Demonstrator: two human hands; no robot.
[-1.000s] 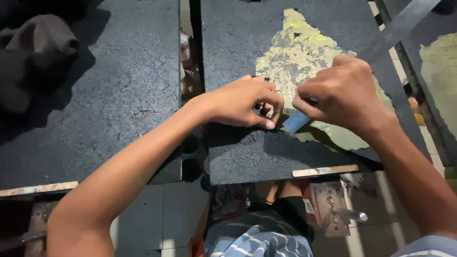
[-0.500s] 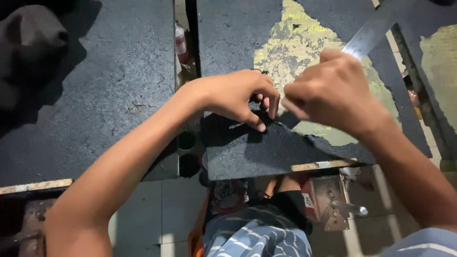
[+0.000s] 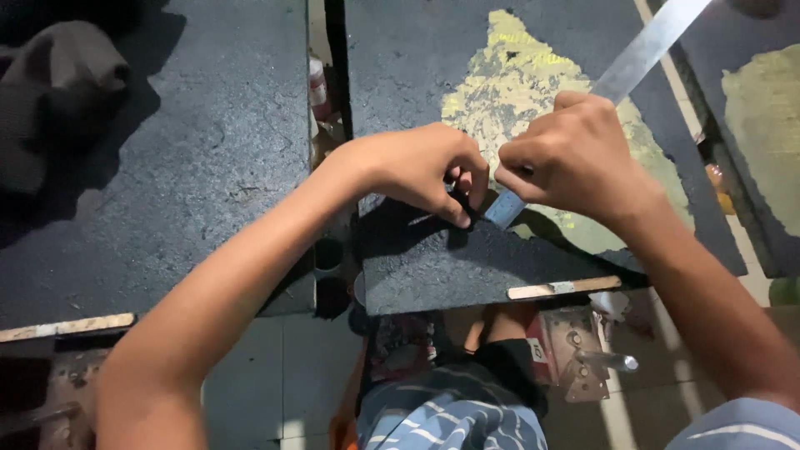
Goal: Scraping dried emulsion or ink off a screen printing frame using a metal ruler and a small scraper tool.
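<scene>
Two dark, rough slabs fill most of the view: the left slab (image 3: 167, 167) lies bare apart from a crumpled dark cloth (image 3: 58, 92) at its far corner, and the middle slab (image 3: 433, 258) carries a wide yellow patch (image 3: 517, 100) across its surface. A third dark slab (image 3: 767, 125) with its own pale green-yellow patch shows at the right edge. Between the left and middle slabs runs a narrow gap in which a small bottle (image 3: 317, 83) stands.

A long metal ruler (image 3: 642, 50) lies slantwise over the yellow patch, running from the upper right down to the hands. The right hand (image 3: 571, 158) is clenched around the ruler's lower end, fingers curled over it and pressing it onto the middle slab. The left hand (image 3: 421, 167) sits just beside it, fingertips pinched on a small dark object at the ruler's tip; what that object is cannot be told.

Along the near edge of the middle slab lies a thin wooden strip (image 3: 562, 288). Below the slabs, striped shorts (image 3: 450, 412) and a metal bracket (image 3: 583, 350) on the tiled floor are visible.
</scene>
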